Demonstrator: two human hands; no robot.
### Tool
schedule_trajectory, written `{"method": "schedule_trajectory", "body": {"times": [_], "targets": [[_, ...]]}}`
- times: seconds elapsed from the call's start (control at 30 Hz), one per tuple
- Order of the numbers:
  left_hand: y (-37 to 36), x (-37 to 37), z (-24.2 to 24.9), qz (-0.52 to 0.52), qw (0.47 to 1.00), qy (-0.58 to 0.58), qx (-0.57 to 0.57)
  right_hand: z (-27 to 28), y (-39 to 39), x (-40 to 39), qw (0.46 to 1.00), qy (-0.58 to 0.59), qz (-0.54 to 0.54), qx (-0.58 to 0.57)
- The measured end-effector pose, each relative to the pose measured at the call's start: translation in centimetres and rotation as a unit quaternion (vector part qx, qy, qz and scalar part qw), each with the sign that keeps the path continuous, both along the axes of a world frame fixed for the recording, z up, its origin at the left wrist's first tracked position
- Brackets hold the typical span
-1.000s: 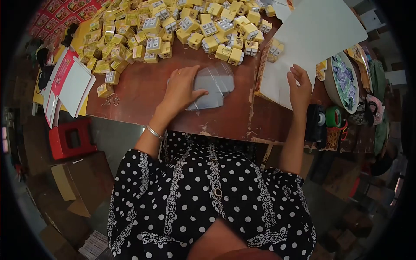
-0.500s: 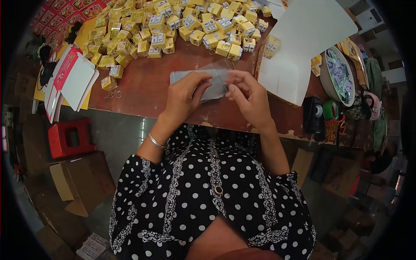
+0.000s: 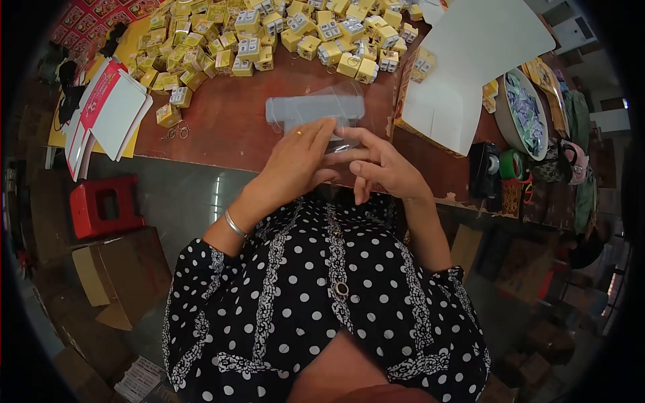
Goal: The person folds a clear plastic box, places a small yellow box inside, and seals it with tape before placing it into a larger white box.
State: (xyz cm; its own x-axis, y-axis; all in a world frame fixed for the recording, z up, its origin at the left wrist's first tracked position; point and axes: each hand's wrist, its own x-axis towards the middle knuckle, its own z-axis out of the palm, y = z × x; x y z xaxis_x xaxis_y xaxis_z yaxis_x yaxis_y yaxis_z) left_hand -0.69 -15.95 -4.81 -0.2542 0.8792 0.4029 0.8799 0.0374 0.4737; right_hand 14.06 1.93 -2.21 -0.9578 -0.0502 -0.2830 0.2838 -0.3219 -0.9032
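Clear plastic sleeves [image 3: 316,107] lie flat and overlapping on the red-brown table near its front edge. My left hand [image 3: 299,158], with a ring and a bangle, reaches over their near side, its fingers stretched out and close together. My right hand [image 3: 386,164] is beside it, its index finger pointing toward the left fingertips and the others loosely bent and apart. A shiny bit of clear plastic [image 3: 342,145] shows between the two hands; whether any finger grips it is hidden.
Small yellow boxes [image 3: 248,47] with key rings are heaped at the back. An open white carton [image 3: 440,107] stands at right, near a basin [image 3: 507,124] of purple packets and green tape [image 3: 512,166]. Printed cards [image 3: 117,111] lie left; a red stool [image 3: 107,205] is below.
Both hands have come nearer my body and closer together. The left fingers have straightened from a bent pose, and more of the plastic sleeves is uncovered.
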Motion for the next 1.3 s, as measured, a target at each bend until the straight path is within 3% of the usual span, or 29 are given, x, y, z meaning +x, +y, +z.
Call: {"method": "schedule_trajectory", "body": {"times": [0.07, 0.17, 0.23, 0.27, 0.33, 0.37, 0.43, 0.47, 0.53, 0.67, 0.73, 0.8, 0.87, 0.9, 0.93, 1.0, 1.07, 1.13, 1.17, 1.23, 1.3], "targets": [[-0.3, 0.3, -0.8, 0.001, 0.999, -0.029, -0.013, 0.7, 0.2, -0.1, 1.000, -0.003, -0.002, -0.005], [-1.0, -0.1, -2.2, 0.002, 0.999, -0.034, -0.006, 2.3, 2.2, -0.4, 0.996, 0.002, 0.014, 0.093], [-1.9, -0.5, -2.8, 0.020, 0.969, -0.245, 0.025, 1.7, 5.4, -1.7, 0.939, 0.060, -0.201, 0.272], [-2.0, -0.2, -2.4, 0.019, 0.969, -0.244, 0.026, 1.1, 6.6, -2.8, 0.939, 0.061, -0.201, 0.273], [-2.3, 0.4, -1.2, 0.052, 0.812, -0.579, 0.046, -0.5, 9.0, -5.3, 0.803, 0.070, -0.265, 0.529], [-2.2, 0.5, -1.4, 0.051, 0.813, -0.578, 0.049, -1.5, 9.9, -6.5, 0.802, 0.073, -0.265, 0.531], [-2.2, 0.6, -2.6, 0.023, 0.770, -0.629, 0.107, -3.5, 11.0, -8.6, 0.701, 0.045, -0.201, 0.683], [-2.3, 0.6, -3.0, 0.024, 0.770, -0.627, 0.111, -4.2, 11.3, -9.4, 0.700, 0.049, -0.199, 0.684], [-2.7, 0.5, -3.5, 0.036, 0.776, -0.620, 0.111, -4.6, 11.1, -11.0, 0.632, 0.050, -0.203, 0.746], [-3.5, -0.1, -4.2, 0.099, 0.768, -0.618, 0.135, -3.0, 9.7, -13.7, 0.613, 0.135, -0.237, 0.742], [-3.9, -0.4, -4.8, 0.096, 0.739, -0.649, 0.155, -2.5, 8.1, -15.7, 0.770, 0.154, -0.176, 0.594], [-4.6, -0.6, -4.7, 0.120, 0.731, -0.649, 0.175, -2.9, 5.8, -18.0, 0.801, 0.186, -0.144, 0.551], [-5.5, -0.8, -4.7, 0.121, 0.712, -0.659, 0.211, -1.8, 2.2, -19.7, 0.905, 0.101, -0.082, 0.405], [-6.0, -0.8, -4.7, 0.128, 0.712, -0.654, 0.221, -2.5, 1.0, -20.8, 0.844, 0.215, -0.072, 0.485], [-6.5, -0.7, -4.7, 0.128, 0.707, -0.652, 0.243, -3.1, 0.0, -22.1, 0.844, 0.226, -0.061, 0.483], [-7.6, -1.1, -4.7, 0.141, 0.703, -0.639, 0.278, -3.6, -2.4, -25.0, 0.767, 0.378, -0.090, 0.511], [-8.9, -1.6, -4.9, 0.135, 0.699, -0.618, 0.334, -2.2, -5.3, -27.3, 0.763, 0.391, -0.066, 0.511], [-10.4, -3.4, -4.5, 0.176, 0.690, -0.589, 0.383, -1.6, -7.7, -30.0, 0.692, 0.464, -0.033, 0.553], [-11.2, -4.6, -4.3, 0.205, 0.678, -0.567, 0.421, -1.8, -8.9, -31.4, 0.692, 0.470, -0.025, 0.548], [-13.6, -7.7, -4.3, 0.245, 0.667, -0.535, 0.457, -2.4, -11.6, -33.8, 0.654, 0.500, 0.084, 0.561], [-16.0, -9.8, -5.2, 0.295, 0.595, -0.529, 0.527, -2.9, -14.3, -35.2, 0.658, 0.495, 0.109, 0.557]]}}
